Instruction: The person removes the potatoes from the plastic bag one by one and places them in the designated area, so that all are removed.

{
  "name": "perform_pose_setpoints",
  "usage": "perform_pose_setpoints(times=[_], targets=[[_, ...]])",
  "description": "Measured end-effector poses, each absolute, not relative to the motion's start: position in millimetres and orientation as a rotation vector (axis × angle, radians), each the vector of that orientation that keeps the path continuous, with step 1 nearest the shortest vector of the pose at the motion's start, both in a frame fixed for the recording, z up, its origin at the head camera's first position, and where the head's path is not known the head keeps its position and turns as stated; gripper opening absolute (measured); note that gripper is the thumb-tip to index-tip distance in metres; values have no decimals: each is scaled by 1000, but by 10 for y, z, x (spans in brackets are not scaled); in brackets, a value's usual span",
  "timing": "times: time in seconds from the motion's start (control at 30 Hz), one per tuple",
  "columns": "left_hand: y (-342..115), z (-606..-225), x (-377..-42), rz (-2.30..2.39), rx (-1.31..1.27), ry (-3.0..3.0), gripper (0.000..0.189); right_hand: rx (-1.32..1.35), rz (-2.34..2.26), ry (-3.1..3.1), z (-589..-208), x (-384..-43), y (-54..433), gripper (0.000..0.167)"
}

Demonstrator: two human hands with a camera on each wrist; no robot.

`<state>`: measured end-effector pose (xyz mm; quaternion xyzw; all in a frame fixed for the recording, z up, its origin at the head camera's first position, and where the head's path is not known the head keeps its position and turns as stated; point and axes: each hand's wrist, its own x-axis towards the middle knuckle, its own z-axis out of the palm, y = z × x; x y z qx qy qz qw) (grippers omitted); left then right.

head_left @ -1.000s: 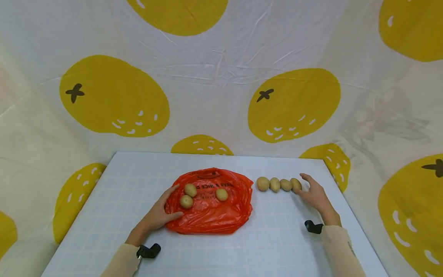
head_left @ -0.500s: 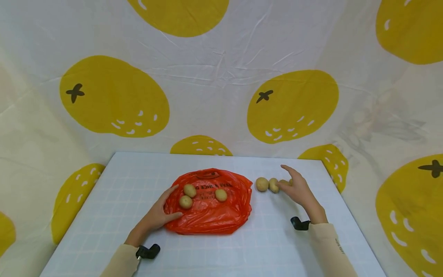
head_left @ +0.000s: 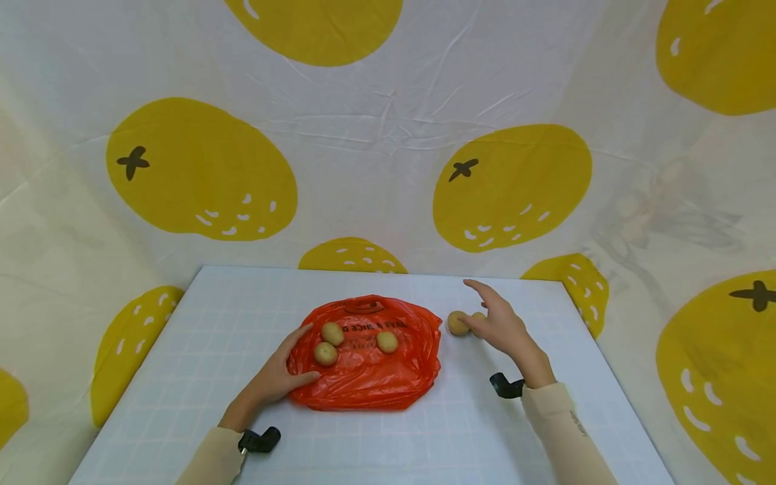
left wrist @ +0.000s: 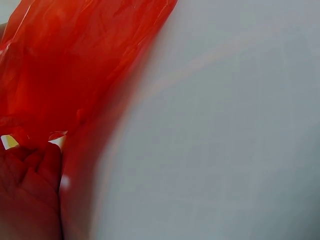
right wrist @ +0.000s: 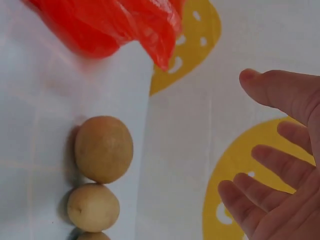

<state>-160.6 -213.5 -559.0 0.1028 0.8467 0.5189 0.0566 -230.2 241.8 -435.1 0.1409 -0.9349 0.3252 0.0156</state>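
Note:
A red plastic bag (head_left: 370,370) lies on the table, with three potatoes (head_left: 387,342) resting on it. At the bag's left edge my left hand (head_left: 275,374) touches the plastic, thumb and fingers spread apart; in the left wrist view its fingertips are partly hidden by the bag. My right hand (head_left: 500,329) hovers over the potato row right of the bag, fingers extended and holding nothing. The row's largest potato (right wrist: 104,149) touches a smaller potato (right wrist: 93,207), with part of a third below them in the right wrist view. In the head view my right hand hides most of this row.
The table (head_left: 376,451) has a pale checked cover and ends against a hanging white cloth (head_left: 376,155) printed with yellow fruit. A black wrist camera (head_left: 261,440) sits on my left wrist, another black camera (head_left: 506,386) on the right.
My right hand has moved left along the potato row, from its right end to near the bag. My left hand, the bag and the potatoes on it stay put.

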Motion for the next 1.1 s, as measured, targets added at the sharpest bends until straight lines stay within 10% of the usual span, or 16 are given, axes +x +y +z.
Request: perform_pose_setpoints(times=[1.1], targets=[[-2123, -5572, -1596, 1567, 274, 2556, 99, 1053, 1181, -2855, -4194, -2258, 1385, 78]])
